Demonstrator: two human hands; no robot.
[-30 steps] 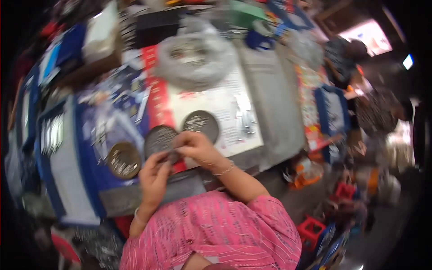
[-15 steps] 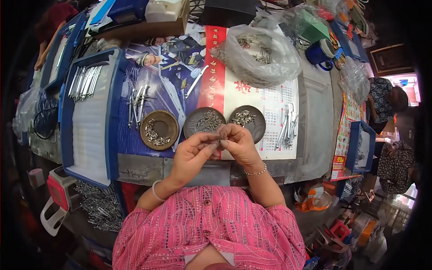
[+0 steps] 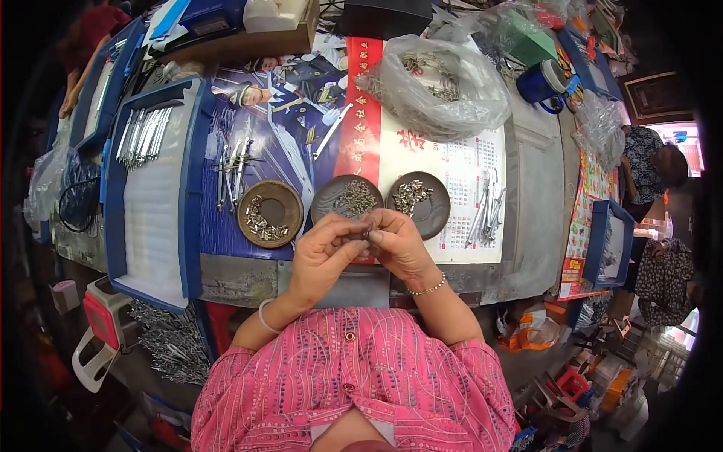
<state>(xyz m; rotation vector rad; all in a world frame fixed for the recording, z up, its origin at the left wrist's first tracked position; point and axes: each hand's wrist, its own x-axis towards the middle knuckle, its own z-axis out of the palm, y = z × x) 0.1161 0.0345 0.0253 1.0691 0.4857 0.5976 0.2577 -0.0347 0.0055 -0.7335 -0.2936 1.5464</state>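
My left hand [image 3: 327, 252] and my right hand [image 3: 399, 245] meet in front of my chest, at the near edge of the table. Fingers of both are pinched together around something too small to make out. Just beyond them sit three round dishes of small metal parts: a brown dish [image 3: 294, 207] on the left, a grey dish [image 3: 325, 202] in the middle, partly behind my left hand, and another dark dish [image 3: 439, 203] on the right. Thin metal rods [image 3: 235, 172] lie left of the dishes, and more rods [image 3: 489, 211] lie to the right.
At left a blue tray [image 3: 192, 188] holds a row of metal rods [image 3: 143, 135]. An open plastic bag [image 3: 482, 105] of metal parts stands at the back, near a blue mug [image 3: 536, 84]. A plastic stool [image 3: 102, 316] is at lower left. Other people are at the far left and right.
My hands stay pinched together at nearly the same spot, with a slight shift of the fingers. The whole view has moved a little; the dishes and rods keep their places.
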